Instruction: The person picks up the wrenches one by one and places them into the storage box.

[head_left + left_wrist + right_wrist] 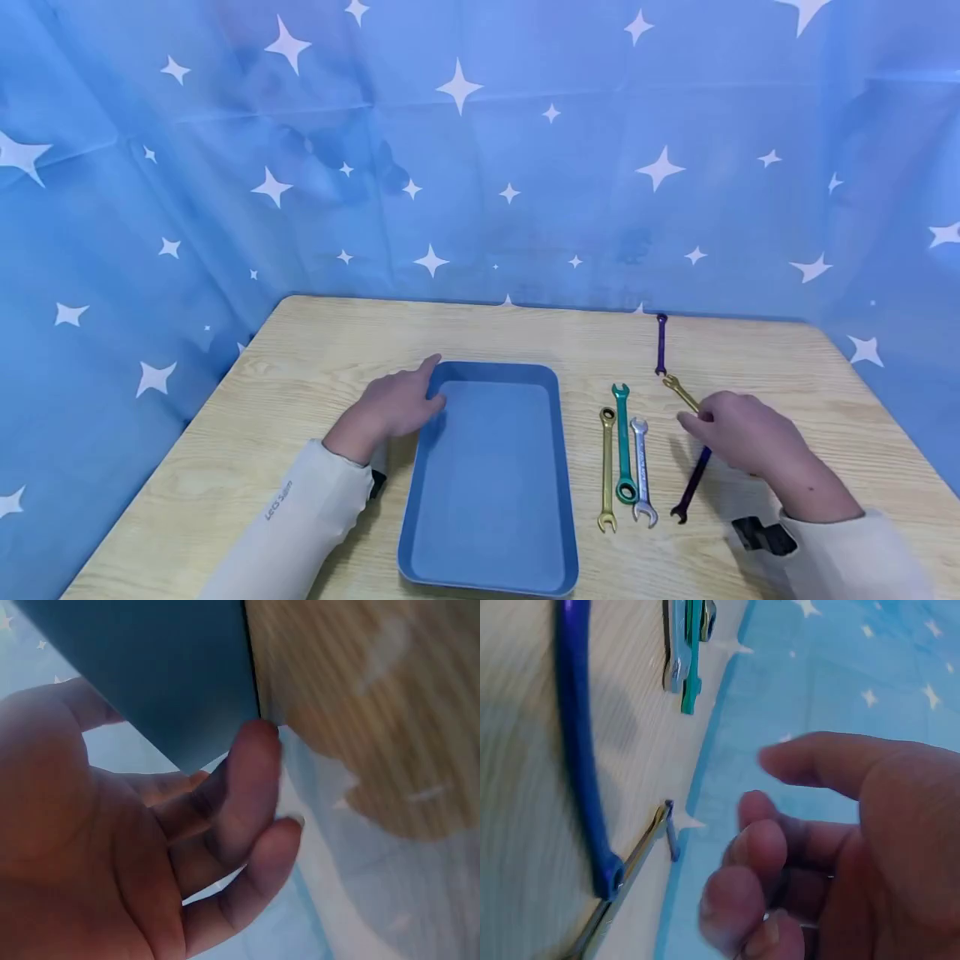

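At its far left corner, a blue rectangular tray (495, 483) is held by my left hand (392, 407), thumb over the rim and fingers along the outer wall. My right hand (750, 432) hovers over two wrenches, fingers loosely bent and holding nothing. One is a dark purple-blue wrench (577, 750); the other, a gold wrench (681, 390), pokes out beyond the fingers and crosses beneath the first in the right wrist view. Between tray and hand lie a gold ratchet wrench (607, 471), a green ratchet wrench (622, 437) and a silver wrench (641, 467), side by side.
A small purple wrench (661, 343) lies near the far edge of the wooden table (360, 325). Behind and beside the table hangs a blue cloth (480, 225) with white stars. Dark straps (763, 536) show at the sleeves.
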{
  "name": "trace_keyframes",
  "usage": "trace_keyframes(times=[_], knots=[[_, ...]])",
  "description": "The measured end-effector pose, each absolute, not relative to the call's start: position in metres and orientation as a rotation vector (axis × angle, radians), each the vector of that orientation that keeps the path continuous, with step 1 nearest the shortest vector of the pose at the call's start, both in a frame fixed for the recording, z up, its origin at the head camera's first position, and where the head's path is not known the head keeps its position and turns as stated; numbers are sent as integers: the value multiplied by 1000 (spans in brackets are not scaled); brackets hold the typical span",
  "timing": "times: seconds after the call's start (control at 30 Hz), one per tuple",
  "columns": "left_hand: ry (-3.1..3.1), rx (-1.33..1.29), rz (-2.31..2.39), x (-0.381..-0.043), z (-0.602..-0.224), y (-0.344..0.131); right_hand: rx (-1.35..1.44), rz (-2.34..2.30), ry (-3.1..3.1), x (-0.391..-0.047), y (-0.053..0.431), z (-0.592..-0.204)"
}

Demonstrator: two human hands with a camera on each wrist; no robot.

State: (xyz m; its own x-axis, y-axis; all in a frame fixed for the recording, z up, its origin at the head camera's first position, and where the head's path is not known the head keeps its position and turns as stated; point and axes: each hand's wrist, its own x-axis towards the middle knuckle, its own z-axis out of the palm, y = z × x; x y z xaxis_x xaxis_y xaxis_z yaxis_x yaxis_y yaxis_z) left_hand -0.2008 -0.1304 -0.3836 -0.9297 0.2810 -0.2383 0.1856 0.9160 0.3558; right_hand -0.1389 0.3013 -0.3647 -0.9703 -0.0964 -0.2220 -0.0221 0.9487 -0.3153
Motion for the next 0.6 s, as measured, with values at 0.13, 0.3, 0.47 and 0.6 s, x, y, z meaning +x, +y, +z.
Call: trace_keyframes(times=[0.13,0.3,0.47,0.6], knots=[[2737,328,548,-203,-385,-131,-92,-456,2762,-138,311,-371],[2595,320,720,-206,-389,-135,-74,-435,2640,-140,315,-378],[2479,344,857,-207,-390,-135,-51,-405,2604,-141,318,-382],[2446,332,898,-208,-388,-132,-59,-422,2595,-142,319,-384]])
